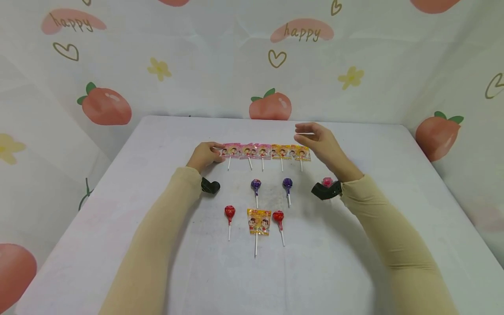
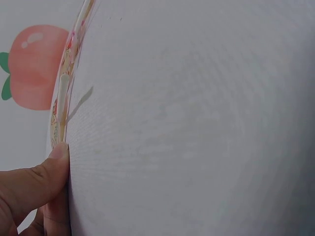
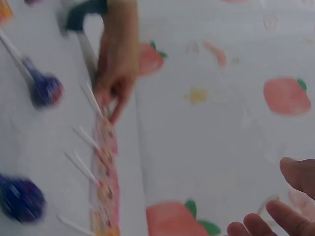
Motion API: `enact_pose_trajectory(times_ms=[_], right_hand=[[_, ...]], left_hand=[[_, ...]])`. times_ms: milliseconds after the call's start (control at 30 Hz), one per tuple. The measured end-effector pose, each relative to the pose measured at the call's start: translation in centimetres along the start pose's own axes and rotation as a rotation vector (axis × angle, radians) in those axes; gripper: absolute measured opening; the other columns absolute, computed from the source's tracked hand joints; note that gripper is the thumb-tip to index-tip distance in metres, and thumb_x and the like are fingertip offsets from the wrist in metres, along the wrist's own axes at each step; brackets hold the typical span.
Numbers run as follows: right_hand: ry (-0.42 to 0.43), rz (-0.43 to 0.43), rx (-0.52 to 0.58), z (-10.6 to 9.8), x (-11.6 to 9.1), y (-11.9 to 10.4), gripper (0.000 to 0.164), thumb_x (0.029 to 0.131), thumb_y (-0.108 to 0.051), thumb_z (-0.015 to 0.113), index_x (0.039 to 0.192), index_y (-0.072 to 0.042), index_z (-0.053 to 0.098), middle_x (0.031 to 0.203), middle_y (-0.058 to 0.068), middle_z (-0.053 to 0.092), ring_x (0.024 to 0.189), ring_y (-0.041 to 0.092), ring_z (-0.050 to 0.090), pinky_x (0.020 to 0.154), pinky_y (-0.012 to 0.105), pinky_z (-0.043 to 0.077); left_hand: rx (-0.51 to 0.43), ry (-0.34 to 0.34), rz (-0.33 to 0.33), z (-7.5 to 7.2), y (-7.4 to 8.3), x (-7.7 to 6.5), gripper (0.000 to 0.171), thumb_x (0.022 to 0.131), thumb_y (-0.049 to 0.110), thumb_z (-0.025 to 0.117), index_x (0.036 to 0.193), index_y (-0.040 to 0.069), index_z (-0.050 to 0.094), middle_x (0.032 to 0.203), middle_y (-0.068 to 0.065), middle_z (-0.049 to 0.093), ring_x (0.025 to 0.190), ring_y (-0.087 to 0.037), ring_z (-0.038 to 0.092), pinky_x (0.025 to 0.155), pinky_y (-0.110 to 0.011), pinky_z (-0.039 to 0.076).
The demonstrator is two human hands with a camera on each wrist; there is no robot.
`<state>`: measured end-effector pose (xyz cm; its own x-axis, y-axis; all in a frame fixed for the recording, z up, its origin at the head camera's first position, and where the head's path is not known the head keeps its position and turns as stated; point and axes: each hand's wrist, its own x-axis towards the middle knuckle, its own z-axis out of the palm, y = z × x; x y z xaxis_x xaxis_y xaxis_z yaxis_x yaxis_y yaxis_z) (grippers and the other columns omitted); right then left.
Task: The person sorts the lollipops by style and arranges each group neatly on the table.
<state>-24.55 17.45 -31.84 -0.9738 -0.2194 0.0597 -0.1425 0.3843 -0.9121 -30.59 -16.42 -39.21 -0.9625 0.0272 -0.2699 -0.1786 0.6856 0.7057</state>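
My left hand (image 1: 204, 155) is at the left end of a row of flat-wrapped lollipops, thumb and fingers pinching the edge of the endmost pink-wrapped lollipop (image 1: 231, 151). In the left wrist view the thumb (image 2: 39, 184) presses at the wrapper's edge, with the other fingers mostly hidden behind it. Two more pink lollipops (image 1: 262, 151) and two yellow-wrapped lollipops (image 1: 281, 152) continue the row, sticks toward me. Over the row's right end hovers my right hand (image 1: 320, 142), fingers relaxed and apart, holding nothing.
Two purple lollipops (image 1: 256, 184) lie nearer me than the row. Closer still are two red lollipops (image 1: 230, 212) with a yellow-wrapped lollipop (image 1: 259, 222) between them. A pink round lollipop (image 1: 327, 181) is partly hidden behind the right wrist's black camera strap (image 1: 327, 191). Printed cloth (image 1: 220, 57) hangs behind the table.
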Motion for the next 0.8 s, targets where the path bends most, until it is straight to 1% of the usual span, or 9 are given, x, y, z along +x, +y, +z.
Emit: enact_pose_trajectory(times_ms=[100,200,333,467,633,800], right_hand=[[-0.058,-0.034,0.017,1.6,-1.6,-0.3,0.045,0.097,-0.023,0.061,0.136,-0.005,0.050,0.137,0.013,0.052,0.124,0.028,0.053,0.103,0.046,0.041],[-0.124,-0.060,0.020,3.3,-2.9,-0.2,0.043,0.095,-0.020,0.062,0.133,-0.003,0.052,0.136,0.013,0.054,0.124,0.029,0.053,0.100,0.046,0.044],[-0.213,-0.058,0.013,5.4,-4.5,0.4,0.042,0.093,-0.018,0.066,0.129,-0.001,0.055,0.134,0.018,0.055,0.124,0.032,0.054,0.097,0.045,0.048],[-0.312,-0.035,-0.011,7.2,-5.8,1.5,0.044,0.090,-0.020,0.069,0.127,0.000,0.057,0.130,0.019,0.058,0.122,0.032,0.056,0.099,0.043,0.047],[-0.424,-0.018,-0.085,8.5,-7.0,2.5,0.041,0.089,-0.026,0.071,0.122,-0.003,0.061,0.124,0.010,0.063,0.116,0.026,0.059,0.100,0.041,0.046],[-0.469,-0.012,-0.147,9.1,-7.6,2.9,0.037,0.087,-0.024,0.073,0.118,-0.006,0.064,0.119,0.006,0.064,0.110,0.021,0.059,0.098,0.038,0.047]], left_hand=[[-0.003,-0.001,-0.006,0.1,-0.1,0.1,0.050,0.087,0.014,0.072,0.135,0.015,0.058,0.100,-0.006,0.055,0.089,-0.019,0.044,0.081,-0.030,0.036],[-0.006,0.000,-0.009,0.0,-0.2,0.1,0.050,0.087,0.014,0.072,0.135,0.015,0.058,0.101,-0.007,0.055,0.089,-0.018,0.044,0.079,-0.029,0.036],[-0.012,0.001,-0.012,0.0,-0.1,0.2,0.050,0.087,0.013,0.073,0.134,0.015,0.058,0.101,-0.007,0.055,0.089,-0.019,0.044,0.079,-0.029,0.036],[-0.016,0.000,-0.020,0.1,-0.1,0.2,0.050,0.087,0.013,0.073,0.134,0.015,0.058,0.101,-0.007,0.055,0.090,-0.020,0.044,0.080,-0.030,0.036],[-0.018,0.001,-0.009,0.1,0.0,0.1,0.049,0.087,0.013,0.073,0.134,0.016,0.059,0.101,-0.008,0.055,0.091,-0.021,0.045,0.084,-0.033,0.036],[-0.006,0.002,-0.004,0.1,0.0,0.1,0.050,0.087,0.013,0.073,0.134,0.015,0.058,0.100,-0.007,0.055,0.090,-0.020,0.045,0.082,-0.031,0.036]])
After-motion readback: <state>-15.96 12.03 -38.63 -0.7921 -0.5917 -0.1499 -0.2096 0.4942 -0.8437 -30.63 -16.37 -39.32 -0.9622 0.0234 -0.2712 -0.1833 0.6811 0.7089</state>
